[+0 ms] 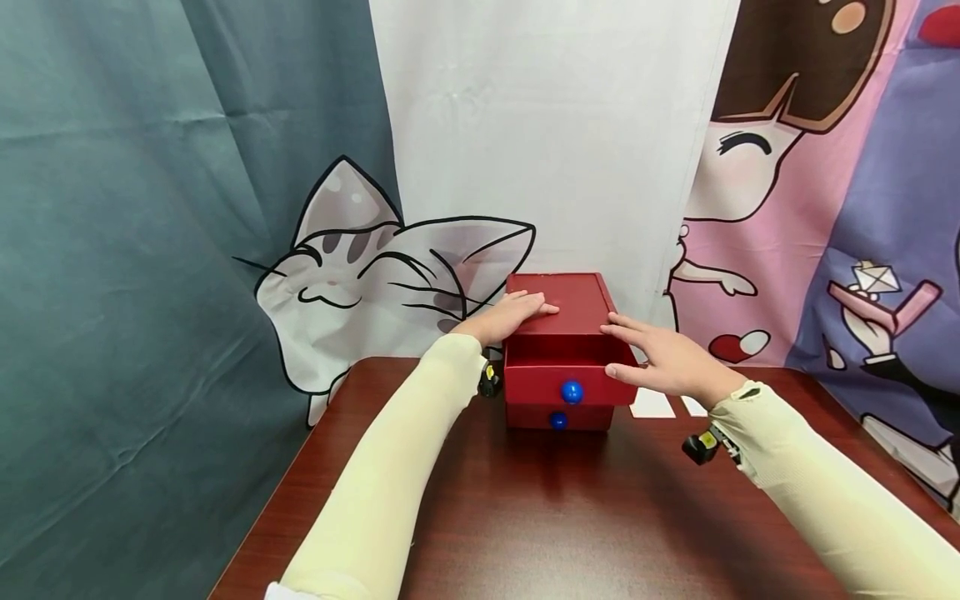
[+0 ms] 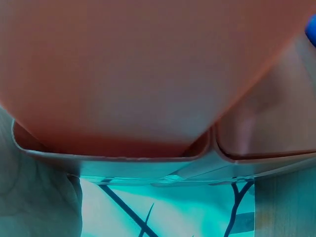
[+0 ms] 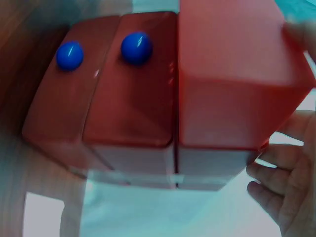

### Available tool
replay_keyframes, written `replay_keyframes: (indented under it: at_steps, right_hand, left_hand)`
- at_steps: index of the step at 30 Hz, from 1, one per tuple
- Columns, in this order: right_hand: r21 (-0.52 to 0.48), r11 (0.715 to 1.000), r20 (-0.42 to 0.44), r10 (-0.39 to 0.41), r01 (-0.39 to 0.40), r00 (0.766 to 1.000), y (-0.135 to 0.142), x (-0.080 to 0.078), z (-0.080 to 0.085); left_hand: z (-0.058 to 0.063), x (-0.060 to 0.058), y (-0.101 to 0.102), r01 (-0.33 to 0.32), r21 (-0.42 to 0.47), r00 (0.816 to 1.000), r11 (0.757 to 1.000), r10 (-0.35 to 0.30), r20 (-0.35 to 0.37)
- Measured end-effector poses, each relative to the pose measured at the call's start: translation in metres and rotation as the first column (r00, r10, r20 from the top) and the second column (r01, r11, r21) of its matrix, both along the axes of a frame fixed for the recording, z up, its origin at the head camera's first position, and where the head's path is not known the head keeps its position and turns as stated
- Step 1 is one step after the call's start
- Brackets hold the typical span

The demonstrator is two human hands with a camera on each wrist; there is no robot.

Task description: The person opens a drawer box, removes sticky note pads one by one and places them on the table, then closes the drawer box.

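Observation:
A red chest of drawers stands near the far edge of the table, its top drawer pulled outward. Blue round knobs sit on the drawer fronts. My left hand rests on the left of the chest's top, fingers extended. At the right side, my right hand has spread fingers by the chest and its thumb by the drawer's front corner. In the right wrist view, two lower drawers are pushed in. The left wrist view shows a red drawer surface close up; the left hand is out of that view.
The brown table extends toward me. White flat pieces lie right of the chest. Behind the table hangs a printed cloth with a cartoon cat and figures. Small black devices are strapped at both wrists.

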State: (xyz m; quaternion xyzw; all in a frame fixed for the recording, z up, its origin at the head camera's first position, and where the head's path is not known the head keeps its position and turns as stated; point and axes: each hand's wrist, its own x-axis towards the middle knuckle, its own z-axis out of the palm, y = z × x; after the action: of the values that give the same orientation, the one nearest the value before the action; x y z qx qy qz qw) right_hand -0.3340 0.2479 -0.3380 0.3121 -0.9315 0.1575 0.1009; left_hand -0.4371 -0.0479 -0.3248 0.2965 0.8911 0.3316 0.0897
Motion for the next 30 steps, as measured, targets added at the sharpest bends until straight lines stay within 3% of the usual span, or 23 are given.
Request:
replay_keyframes:
  at_steps: [18,30]
  right_hand:
    - [-0.029,0.999,-0.038,-0.018,0.016,0.999,0.0000,-0.0057,-0.0031]
    - [-0.096,0.989,-0.088,-0.118,0.109,0.989,-0.0064,-0.0070,-0.0095]
  left_hand:
    - [0.0002,-0.0016,-0.0013,0.001,0.025,0.999,1.000,-0.002,0.044]
    - [0.0001,0.0001,-0.0009,-0.007,0.037,0.999,0.999,0.006,0.039]
